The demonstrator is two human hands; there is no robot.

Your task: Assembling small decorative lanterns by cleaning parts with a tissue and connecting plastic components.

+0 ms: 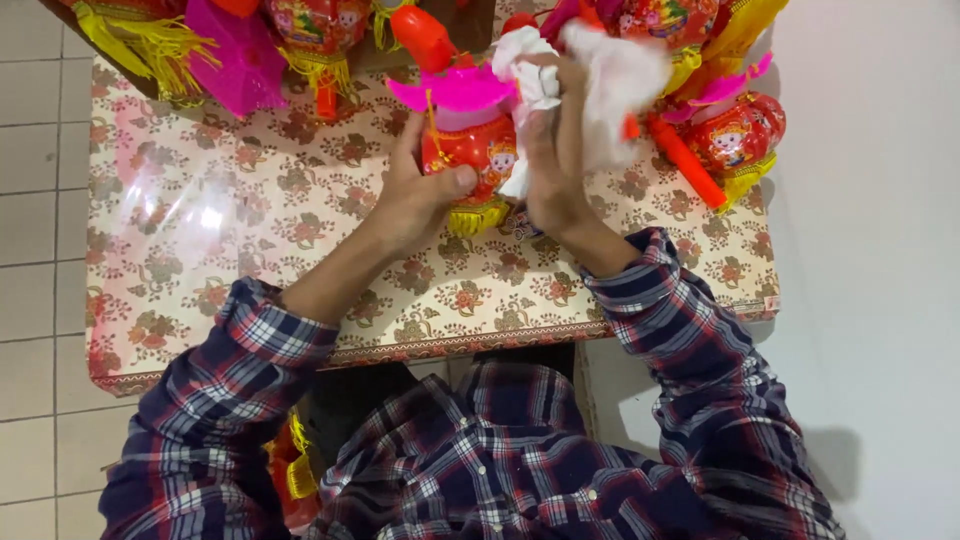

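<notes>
On the table [250, 250], two hands [420, 195] [550, 170] hold one red lantern [470, 155].

Bright overhead light, table glare, slight blur

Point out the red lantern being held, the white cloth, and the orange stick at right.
red lantern [478, 158], head view, on its red body.
white cloth [620, 85], head view, on the bunched middle.
orange stick [687, 162], head view, mid-shaft.

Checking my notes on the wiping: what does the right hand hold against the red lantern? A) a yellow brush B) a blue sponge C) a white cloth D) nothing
C: the right hand bunches a white cloth against the red lantern, which the left hand steadies.
</notes>
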